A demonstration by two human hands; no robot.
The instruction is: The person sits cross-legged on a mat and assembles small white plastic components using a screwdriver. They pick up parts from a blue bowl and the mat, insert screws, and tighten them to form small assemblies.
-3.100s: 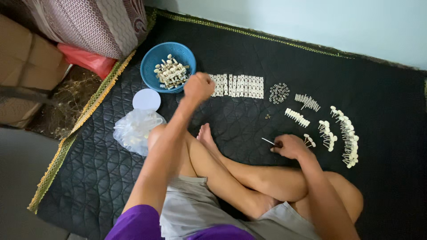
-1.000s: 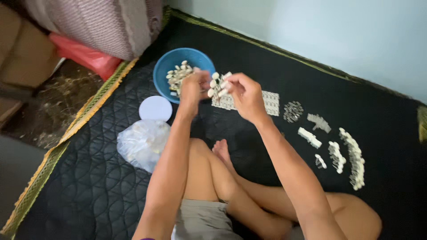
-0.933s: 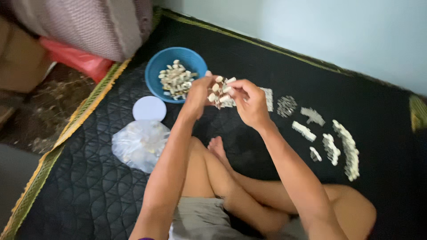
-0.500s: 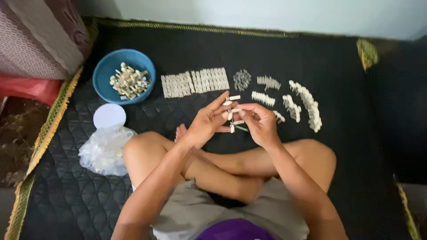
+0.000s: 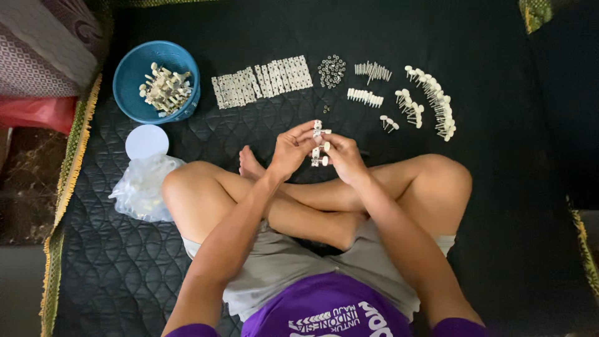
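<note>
While seated x-legged | both hands [image 5: 318, 150] grip white peg strip [image 5: 318, 145] | blue bowl [image 5: 134, 81] far L

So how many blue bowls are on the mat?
1. The blue bowl sits at the top left of the black mat, full of small white parts, just above the round white lid. None seem hidden.

**Setting: home floor used for piecework**

Domestic room. Black quilted mat [image 5: 187, 262] with green fringe laid on floor beside patterned bedding [image 5: 43, 43]. Small cream parts sorted in rows [image 5: 262, 81]; blue plastic basket [image 5: 134, 68] holds more. Person sits cross-legged.
</note>
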